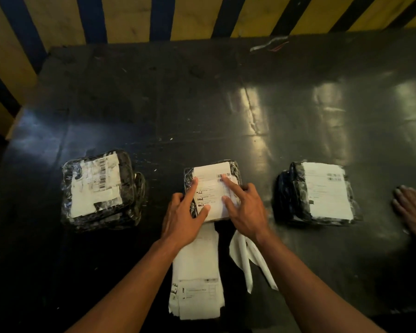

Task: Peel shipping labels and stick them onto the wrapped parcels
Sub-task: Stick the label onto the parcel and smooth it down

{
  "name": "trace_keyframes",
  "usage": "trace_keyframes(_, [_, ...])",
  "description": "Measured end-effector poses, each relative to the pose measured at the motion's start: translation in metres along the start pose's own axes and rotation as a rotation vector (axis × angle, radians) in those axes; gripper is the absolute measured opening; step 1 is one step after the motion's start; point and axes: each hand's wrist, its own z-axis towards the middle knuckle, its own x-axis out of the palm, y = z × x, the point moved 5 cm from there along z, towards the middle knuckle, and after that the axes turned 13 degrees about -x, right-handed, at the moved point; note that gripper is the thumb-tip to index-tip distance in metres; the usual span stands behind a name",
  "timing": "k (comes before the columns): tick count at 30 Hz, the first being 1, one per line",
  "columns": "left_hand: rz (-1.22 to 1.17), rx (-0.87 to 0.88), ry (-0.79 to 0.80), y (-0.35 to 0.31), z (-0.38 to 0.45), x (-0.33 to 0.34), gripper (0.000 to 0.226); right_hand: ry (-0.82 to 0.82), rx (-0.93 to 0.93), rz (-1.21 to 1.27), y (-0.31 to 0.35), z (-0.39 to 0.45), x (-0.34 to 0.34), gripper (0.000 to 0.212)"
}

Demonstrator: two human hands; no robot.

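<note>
Three black plastic-wrapped parcels lie in a row on the dark table [202, 104]. The middle parcel [234, 168] carries a white shipping label [211, 174]. My left hand [181, 216] presses that label with straight forefinger and thumb on its left side. My right hand [246, 207] presses the label's right side, forefinger on the barcode. The left parcel [126, 179] bears a torn, wrinkled label [95, 186]. The right parcel [296, 195] has a smooth label [327, 191]. A stack of unpeeled labels [196, 272] lies under my left forearm.
Peeled white backing strips [247, 263] lie under my right wrist. Another person's hand [412, 207] rests on the table at the right edge. A yellow wall with blue and black stripes [130, 18] stands behind the table. Thin wires [269, 45] lie at the far edge.
</note>
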Motion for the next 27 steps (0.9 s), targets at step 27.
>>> trace_keyframes(27, [0.058,0.318,0.214,-0.201,-0.073,0.098,0.077,-0.302,0.184,-0.285,-0.115,-0.092,-0.213,0.060])
